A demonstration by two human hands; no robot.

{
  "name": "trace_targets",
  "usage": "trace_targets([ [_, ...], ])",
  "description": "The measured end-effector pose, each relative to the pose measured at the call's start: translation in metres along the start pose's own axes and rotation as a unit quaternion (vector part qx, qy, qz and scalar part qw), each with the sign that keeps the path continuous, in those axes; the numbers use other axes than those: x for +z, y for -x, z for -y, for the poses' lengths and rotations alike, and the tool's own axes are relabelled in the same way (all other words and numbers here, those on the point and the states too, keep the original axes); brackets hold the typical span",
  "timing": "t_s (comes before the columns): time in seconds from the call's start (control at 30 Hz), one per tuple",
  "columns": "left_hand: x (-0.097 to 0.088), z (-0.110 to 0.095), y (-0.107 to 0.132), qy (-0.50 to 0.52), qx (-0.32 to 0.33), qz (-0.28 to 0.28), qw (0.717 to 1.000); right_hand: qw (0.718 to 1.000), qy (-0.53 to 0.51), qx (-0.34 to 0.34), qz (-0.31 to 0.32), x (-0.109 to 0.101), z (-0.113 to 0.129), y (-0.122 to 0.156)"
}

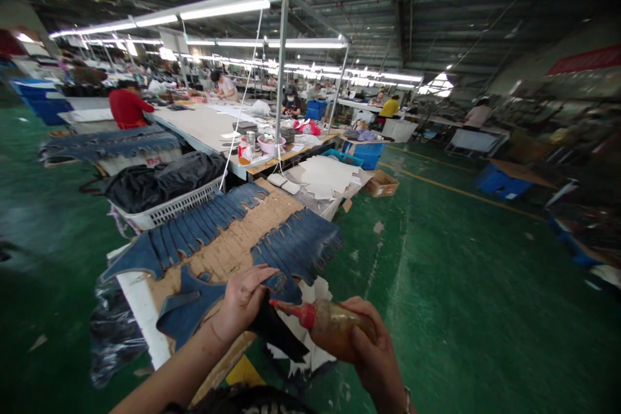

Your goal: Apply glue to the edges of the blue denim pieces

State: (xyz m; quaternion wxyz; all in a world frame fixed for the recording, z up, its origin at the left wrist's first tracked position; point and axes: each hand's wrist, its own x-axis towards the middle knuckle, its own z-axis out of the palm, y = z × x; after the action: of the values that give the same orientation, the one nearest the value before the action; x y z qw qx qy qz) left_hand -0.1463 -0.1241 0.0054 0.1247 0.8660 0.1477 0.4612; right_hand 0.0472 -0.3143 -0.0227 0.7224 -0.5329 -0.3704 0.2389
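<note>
While our right fingers clamp the squeeze bottle, our left fingers pinch a dark strip.
Seen from the head, the bottle's long axis runs left to right, red nozzle just right of the left fingers; the strip slants near and right past the counter. We cannot tell whether nozzle and strip touch.

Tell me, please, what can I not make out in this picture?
Head view: some fingers of the right hand, hidden behind the bottle.
Head view: whether the left hand grips the dark piece; its own fingers cover the contact.
Head view: the inside of the basket, covered by black material.
Head view: any writing on the red banner, blurred and cut off by the right edge.
</note>
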Motion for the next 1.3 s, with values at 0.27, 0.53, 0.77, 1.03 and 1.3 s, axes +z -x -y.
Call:
trace_targets([
  [0.27,0.000,0.000,0.006,-0.005,0.033,-0.055,0.998,0.991,-0.031,0.063,-0.116,-0.002,-0.013,-0.007],
  [0.53,-0.001,0.001,0.010,-0.003,0.033,-0.048,0.998,0.995,-0.063,0.078,-0.026,0.010,-0.017,0.004],
  [0.77,-0.004,0.005,0.016,-0.011,0.026,-0.033,0.999,0.986,-0.132,0.101,-0.032,0.017,-0.009,0.006],
  [1.03,-0.004,0.011,0.024,-0.021,0.019,-0.055,0.998,0.984,-0.118,0.122,-0.045,0.035,-0.007,0.014],
  [1.3,-0.006,0.016,0.033,-0.011,0.009,-0.052,0.999,0.972,-0.158,0.167,-0.041,0.041,-0.015,0.012],
])
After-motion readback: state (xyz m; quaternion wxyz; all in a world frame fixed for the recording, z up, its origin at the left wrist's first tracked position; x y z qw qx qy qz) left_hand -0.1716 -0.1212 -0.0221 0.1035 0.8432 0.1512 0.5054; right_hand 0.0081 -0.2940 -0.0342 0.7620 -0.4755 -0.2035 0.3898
